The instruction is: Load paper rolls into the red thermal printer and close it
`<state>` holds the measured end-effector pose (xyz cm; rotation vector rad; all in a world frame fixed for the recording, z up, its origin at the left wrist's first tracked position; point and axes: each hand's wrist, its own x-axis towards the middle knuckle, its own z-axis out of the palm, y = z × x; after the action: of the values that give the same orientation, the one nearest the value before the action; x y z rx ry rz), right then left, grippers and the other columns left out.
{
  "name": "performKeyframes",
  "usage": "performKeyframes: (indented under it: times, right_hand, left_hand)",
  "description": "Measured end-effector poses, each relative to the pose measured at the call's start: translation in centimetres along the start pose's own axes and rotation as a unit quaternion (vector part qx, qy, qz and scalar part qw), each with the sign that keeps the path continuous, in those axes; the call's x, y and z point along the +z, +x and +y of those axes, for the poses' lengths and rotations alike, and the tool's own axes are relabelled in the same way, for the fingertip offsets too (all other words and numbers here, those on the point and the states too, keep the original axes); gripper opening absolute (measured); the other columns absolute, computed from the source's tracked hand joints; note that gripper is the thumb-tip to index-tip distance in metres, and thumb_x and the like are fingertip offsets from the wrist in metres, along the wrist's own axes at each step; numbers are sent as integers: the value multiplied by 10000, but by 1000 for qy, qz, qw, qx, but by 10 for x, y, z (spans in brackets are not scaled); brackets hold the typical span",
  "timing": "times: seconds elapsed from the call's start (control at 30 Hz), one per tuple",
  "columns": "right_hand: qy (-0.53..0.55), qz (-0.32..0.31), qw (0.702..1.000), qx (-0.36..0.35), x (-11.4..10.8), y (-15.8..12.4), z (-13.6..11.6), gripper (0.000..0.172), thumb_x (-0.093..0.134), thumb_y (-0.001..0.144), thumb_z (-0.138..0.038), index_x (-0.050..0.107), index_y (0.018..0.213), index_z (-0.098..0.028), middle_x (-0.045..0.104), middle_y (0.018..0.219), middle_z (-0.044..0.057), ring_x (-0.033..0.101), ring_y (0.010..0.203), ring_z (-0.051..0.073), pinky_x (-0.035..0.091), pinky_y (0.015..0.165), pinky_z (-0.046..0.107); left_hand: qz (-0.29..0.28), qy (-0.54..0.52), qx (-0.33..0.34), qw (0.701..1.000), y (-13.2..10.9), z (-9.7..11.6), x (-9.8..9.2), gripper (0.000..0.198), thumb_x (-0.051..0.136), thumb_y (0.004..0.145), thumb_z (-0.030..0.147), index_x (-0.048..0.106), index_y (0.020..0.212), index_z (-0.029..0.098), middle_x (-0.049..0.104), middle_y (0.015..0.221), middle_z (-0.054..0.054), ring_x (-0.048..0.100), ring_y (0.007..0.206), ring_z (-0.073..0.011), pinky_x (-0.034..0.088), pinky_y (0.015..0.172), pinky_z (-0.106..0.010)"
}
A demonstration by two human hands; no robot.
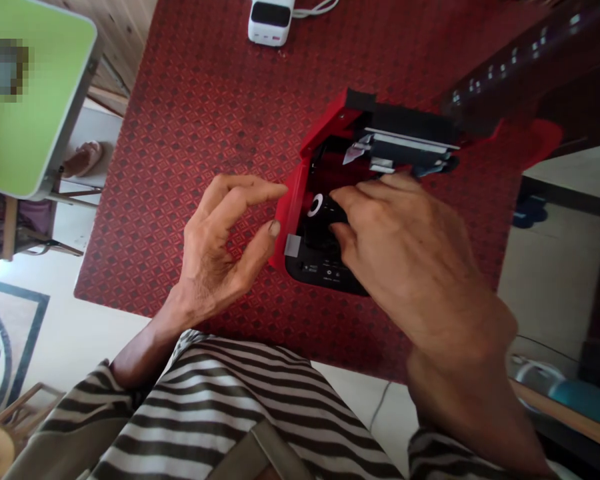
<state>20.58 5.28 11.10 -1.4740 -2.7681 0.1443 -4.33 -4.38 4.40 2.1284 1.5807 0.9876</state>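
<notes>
A red and black machine (291, 213) that looks like a small printer sits on the red table with its lid (405, 130) raised. Inside it, toward the near left corner, is a black roll (326, 213) with a white ring at its end. My right hand (405, 247) reaches over the compartment, thumb and fingers closed on this roll and covering its right part. Left of the machine hovers my left hand (220, 240), thumb and fingers apart and holding nothing. Its fingertips are close to the red side wall; whether they touch it I cannot tell.
The patterned red tabletop (180, 133) lies beneath. A white device (270, 23) with a cable stands at the far edge. At left is a green folding table (45, 133), with a person's sandalled foot (85, 160) beside it. A dark glossy shape (520, 60) fills the upper right.
</notes>
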Motion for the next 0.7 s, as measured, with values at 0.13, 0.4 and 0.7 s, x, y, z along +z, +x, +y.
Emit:
performKeyframes:
  times: [0.13, 0.4, 0.7]
  right_hand:
    - [-24, -44, 999, 22, 0, 11, -1, 335, 606, 1044, -16, 820, 1072, -272, 898, 1096, 154, 851, 1104, 402, 626, 884, 480]
    - [-54, -101, 993, 5, 4, 24, 7, 292, 597, 1095, -103, 835, 1082, -271, 916, 1109, 158, 845, 1063, 384, 620, 854, 455]
    - [114, -1, 993, -40, 9, 11, 27, 325, 612, 1176, -178, 916, 1193, -293, 910, 1089, 147, 873, 1157, 426, 709, 1061, 599]
  left_hand:
    - [4, 2, -32, 999, 6, 7, -4, 902, 719, 1197, 686, 437, 2046, 572, 840, 1753, -70, 733, 1695, -562, 691, 1103, -936]
    - [34, -38, -56, 997, 7, 7, -6, 831, 661, 1229, 658, 444, 2029, 601, 862, 1700, -47, 756, 1664, -537, 693, 1099, -946]
    - [40, -64, -28, 997, 0, -1, 0, 873, 661, 1227, 621, 388, 2055, 595, 853, 1725, -71, 719, 1718, -568, 673, 1176, -986]
